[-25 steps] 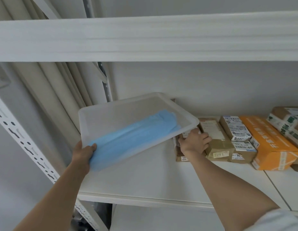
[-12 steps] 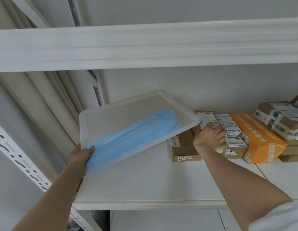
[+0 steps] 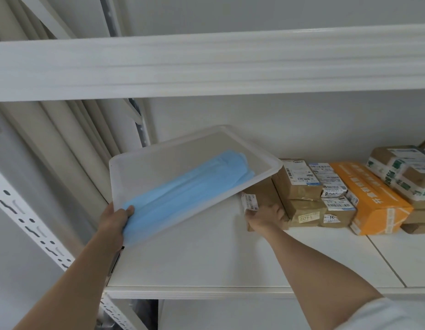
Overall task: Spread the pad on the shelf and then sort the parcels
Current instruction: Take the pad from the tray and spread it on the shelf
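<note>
1. The left hand [image 3: 115,221] is nearest, at about 8 o'clock. It grips the low corner of the white tray [image 3: 159,160], with the thumb curled over the rim. The tray is tipped up off the shelf [image 3: 206,263].
2. The blue pad [image 3: 185,194] lies folded inside the tray. It is not spread on the shelf yet.
3. The right hand [image 3: 266,216] is at about 4 o'clock. Half a second ago it rested on top of the parcels further right. Now it has come back to the left and sits on the near end of the brown parcel [image 3: 261,198] that lies partly under the tray. Its fingers curl on the box, and it seems to be holding it.
4. I think the hand is moving this parcel out of the way, so the tray and the pad get room. The sorting has hardly begun.
5. Further back, at about 3 o'clock, more parcels stand in a row: small brown boxes [image 3: 299,184] with white labels, and an orange box [image 3: 368,198] just beside them.
6. At the far right, taped parcels [image 3: 401,172] are stacked up.
</note>
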Tool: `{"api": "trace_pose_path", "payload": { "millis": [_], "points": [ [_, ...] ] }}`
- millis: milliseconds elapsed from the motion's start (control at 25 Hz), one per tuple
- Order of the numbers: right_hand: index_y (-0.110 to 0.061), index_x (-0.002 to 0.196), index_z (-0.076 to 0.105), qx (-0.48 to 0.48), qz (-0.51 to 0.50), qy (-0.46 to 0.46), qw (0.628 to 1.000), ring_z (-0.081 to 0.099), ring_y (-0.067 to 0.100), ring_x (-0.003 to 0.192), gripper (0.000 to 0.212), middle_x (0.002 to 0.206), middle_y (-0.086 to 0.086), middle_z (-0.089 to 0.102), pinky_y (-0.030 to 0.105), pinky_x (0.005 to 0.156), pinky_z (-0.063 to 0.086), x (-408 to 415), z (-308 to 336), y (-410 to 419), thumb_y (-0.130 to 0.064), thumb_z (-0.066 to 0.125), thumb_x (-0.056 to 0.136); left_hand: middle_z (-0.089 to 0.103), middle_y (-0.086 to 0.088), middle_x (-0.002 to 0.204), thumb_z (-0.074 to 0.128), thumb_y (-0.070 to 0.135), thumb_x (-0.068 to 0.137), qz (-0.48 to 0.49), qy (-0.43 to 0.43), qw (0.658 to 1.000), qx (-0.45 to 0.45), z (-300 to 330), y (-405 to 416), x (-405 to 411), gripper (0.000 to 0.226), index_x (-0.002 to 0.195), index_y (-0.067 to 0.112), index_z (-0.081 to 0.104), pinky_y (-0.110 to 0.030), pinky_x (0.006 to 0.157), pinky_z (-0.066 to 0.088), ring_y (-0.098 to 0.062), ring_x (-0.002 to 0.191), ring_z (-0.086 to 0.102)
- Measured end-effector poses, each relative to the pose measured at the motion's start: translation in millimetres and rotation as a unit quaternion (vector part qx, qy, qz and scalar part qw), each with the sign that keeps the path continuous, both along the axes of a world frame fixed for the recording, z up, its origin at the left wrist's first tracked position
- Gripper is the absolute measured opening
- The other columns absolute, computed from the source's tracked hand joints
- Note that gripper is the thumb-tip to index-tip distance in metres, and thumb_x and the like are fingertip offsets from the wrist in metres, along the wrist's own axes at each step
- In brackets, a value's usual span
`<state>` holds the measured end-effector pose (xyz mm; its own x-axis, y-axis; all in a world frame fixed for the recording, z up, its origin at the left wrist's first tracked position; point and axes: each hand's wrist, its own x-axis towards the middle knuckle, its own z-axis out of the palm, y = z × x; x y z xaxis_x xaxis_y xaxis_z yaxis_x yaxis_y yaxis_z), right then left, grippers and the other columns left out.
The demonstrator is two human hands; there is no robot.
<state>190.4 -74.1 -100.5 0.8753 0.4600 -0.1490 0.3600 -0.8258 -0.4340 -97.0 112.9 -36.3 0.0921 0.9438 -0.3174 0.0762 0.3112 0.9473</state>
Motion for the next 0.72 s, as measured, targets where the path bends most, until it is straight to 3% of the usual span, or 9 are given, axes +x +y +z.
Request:
{"api": "trace_pose_path", "payload": {
  "millis": [120, 280, 440, 560, 720],
  "points": [
    [-0.016, 0.131, 0.054, -0.104, 0.021, 0.011, 0.994, 0.017, 0.04, 0.136, 0.073, 0.147, 0.019, 0.024, 0.054, 0.115, 0.015, -5, -10, 8, -0.068, 0.053, 0.081, 0.059, -0.018, 0.117, 0.059, 0.007, 0.094, 0.011, -0.007, 1.0, 0.011, 1, 0, 2, 0.038, 0.131, 0.011, 0.051, -0.048, 0.081, 0.05, -0.033, 0.093, 0.058],
    [-0.015, 0.144, 0.037, -0.109, -0.007, 0.025, 0.994, 0.0, 0.045, 0.146, 0.093, 0.158, 0.028, -0.004, 0.059, 0.117, 0.008, -15, 8, 7, -0.07, 0.064, 0.074, 0.06, -0.02, 0.122, 0.059, 0.006, 0.093, 0.01, -0.007, 1.0, 0.023, -2, -1, 1, 0.039, 0.132, 0.009, 0.052, -0.048, 0.083, 0.05, -0.031, 0.093, 0.059],
    [-0.023, 0.138, 0.035, -0.131, -0.014, 0.054, 0.99, 0.015, 0.043, 0.14, 0.086, 0.152, 0.028, 0.016, 0.048, 0.112, 0.027, -17, 17, 1, -0.067, 0.066, 0.072, 0.061, -0.018, 0.123, 0.059, 0.006, 0.093, 0.012, -0.014, 1.0, 0.017, -6, 1, 2, 0.04, 0.132, 0.01, 0.052, -0.045, 0.083, 0.05, -0.031, 0.095, 0.059],
    [-0.022, 0.136, 0.03, -0.125, -0.014, 0.09, 0.988, 0.016, 0.042, 0.138, 0.09, 0.145, 0.027, 0.024, 0.048, 0.108, 0.027, -19, 21, -6, -0.062, 0.072, 0.067, 0.059, -0.016, 0.117, 0.058, 0.006, 0.094, 0.008, -0.031, 0.999, 0.009, -5, -1, 3, 0.04, 0.133, 0.01, 0.051, -0.045, 0.083, 0.049, -0.03, 0.094, 0.058],
    [-0.02, 0.127, 0.037, -0.097, 0.018, -0.015, 0.995, 0.026, 0.037, 0.128, 0.085, 0.134, 0.02, 0.034, 0.044, 0.101, 0.03, -25, 39, -12, -0.058, 0.076, 0.062, 0.059, -0.015, 0.119, 0.059, 0.007, 0.094, 0.004, -0.044, 0.999, -0.004, -3, -5, 3, 0.039, 0.132, 0.012, 0.051, -0.05, 0.084, 0.05, -0.032, 0.094, 0.058]
  ]
}}
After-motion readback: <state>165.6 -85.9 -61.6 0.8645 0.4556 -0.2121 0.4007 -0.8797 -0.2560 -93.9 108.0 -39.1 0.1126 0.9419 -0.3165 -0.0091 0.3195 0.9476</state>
